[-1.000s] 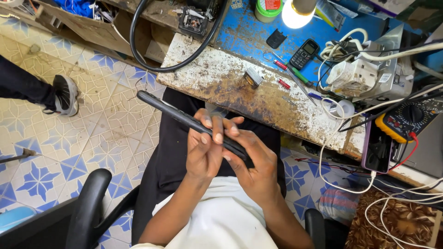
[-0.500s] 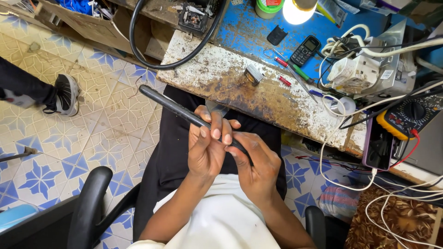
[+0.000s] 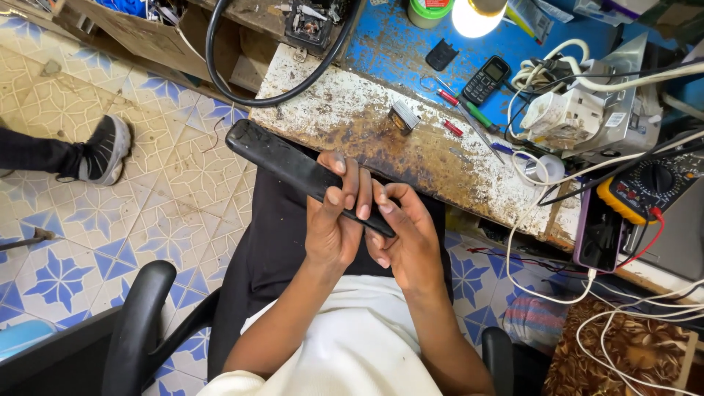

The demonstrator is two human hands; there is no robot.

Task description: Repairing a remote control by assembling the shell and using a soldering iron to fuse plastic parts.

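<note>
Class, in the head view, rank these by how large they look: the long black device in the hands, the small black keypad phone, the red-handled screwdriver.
1. long black device, closest to the camera
2. keypad phone
3. red-handled screwdriver, thinner than the phone, similar length, so unsure.

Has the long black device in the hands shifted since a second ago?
Yes. The long black device has tipped slightly; its far end now sits closer to the workbench edge and the black cable loop.

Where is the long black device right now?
Head view, centre: the long black device is held in both hands, left hand and right hand, over the lap, beside the workbench.
</note>
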